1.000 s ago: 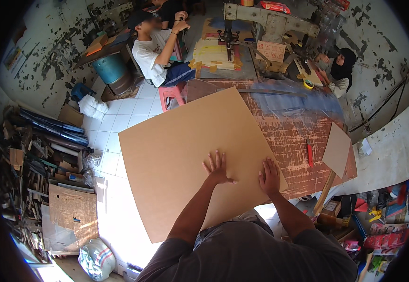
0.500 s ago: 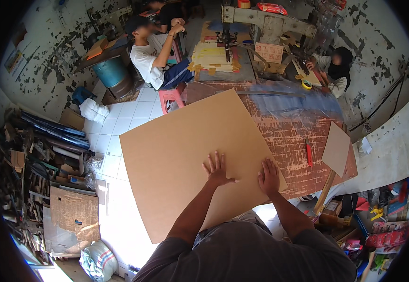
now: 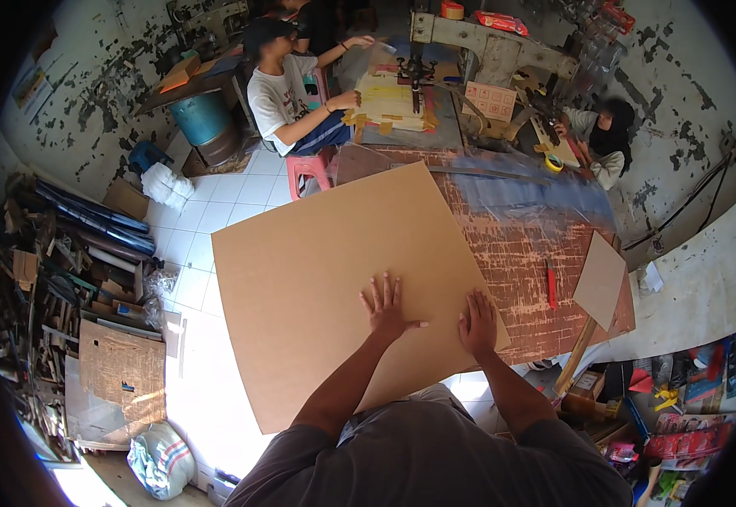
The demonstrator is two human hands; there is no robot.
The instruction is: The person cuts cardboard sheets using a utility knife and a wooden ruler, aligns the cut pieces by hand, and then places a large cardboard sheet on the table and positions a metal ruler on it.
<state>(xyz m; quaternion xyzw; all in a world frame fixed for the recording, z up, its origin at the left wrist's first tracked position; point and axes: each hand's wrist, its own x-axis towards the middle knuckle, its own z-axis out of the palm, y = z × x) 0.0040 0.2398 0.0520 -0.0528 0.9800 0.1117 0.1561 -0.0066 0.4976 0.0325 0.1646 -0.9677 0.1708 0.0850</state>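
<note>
A large brown cardboard sheet (image 3: 317,279) lies before me, its right part over the worn red-brown tabletop (image 3: 524,321) and its left part jutting out past the table above the floor. My left hand (image 3: 387,314) lies flat near the sheet's middle, fingers spread and thumb pointing right. Close to the right edge, my right hand (image 3: 478,325) rests on the sheet with its fingers stretched forward. Neither hand grips anything. Right of the sheet lies a red-handled cutter (image 3: 551,286), and beyond it a smaller grey-brown board piece (image 3: 600,280).
A metal ruler (image 3: 495,175) and clear plastic sheeting (image 3: 520,196) lie along the table's far side. Behind stands a large press machine (image 3: 495,55). One person (image 3: 287,101) sits on a pink stool (image 3: 307,171); another person (image 3: 609,139) works at the far right. Scrap piles (image 3: 34,296) line the left.
The seated person has lowered one hand toward the yellow sheets at the machine and stretched the other arm out. My hands stay flat on the cardboard; the view has shifted slightly.
</note>
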